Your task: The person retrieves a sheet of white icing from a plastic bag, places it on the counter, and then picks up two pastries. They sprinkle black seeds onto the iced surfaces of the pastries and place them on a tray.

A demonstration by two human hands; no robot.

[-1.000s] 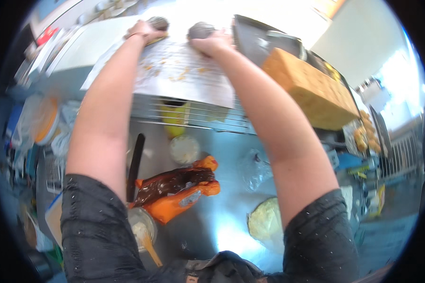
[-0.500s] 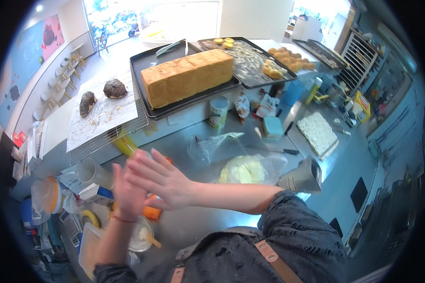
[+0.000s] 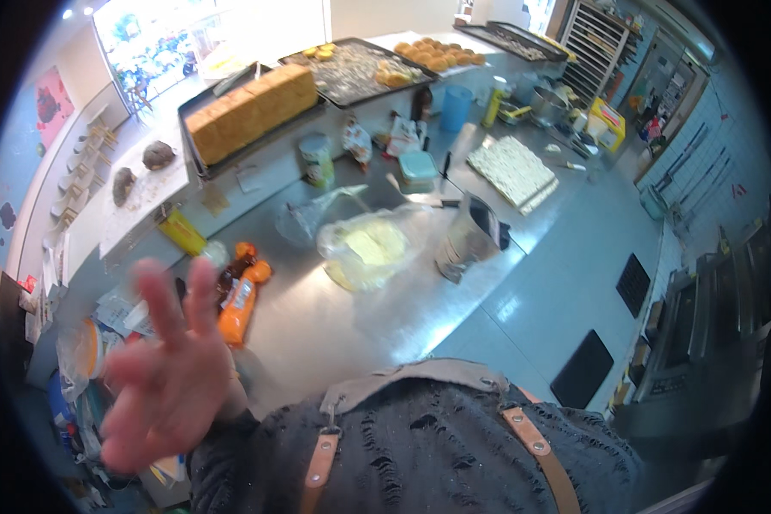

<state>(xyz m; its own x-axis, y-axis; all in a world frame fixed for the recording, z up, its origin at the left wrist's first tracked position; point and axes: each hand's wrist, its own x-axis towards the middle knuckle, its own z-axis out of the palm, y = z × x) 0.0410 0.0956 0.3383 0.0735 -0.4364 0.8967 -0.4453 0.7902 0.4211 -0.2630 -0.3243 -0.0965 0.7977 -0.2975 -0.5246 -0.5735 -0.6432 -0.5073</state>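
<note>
My left hand is raised at the lower left, its palm showing and its fingers spread apart. Nothing lies in it, and it is blurred by motion. My right hand is out of view. Nearest to the left hand, an orange squeeze bottle and a dark brown one with an orange cap lie on the steel worktop. In the middle sits a pale, creamy mass in clear plastic. Right of that a grey metal jug stands on the worktop.
A long loaf rests on a dark tray on the raised ledge, beside a crumb-covered tray and several buns. A white, crumbly-topped slab, teal-lidded box and blue cup stand beyond the jug. Clutter crowds the left.
My hands were together over the worktop's left side; now they are apart. The left stays raised with spread fingers, and the right has left the view. The view has shifted right.
</note>
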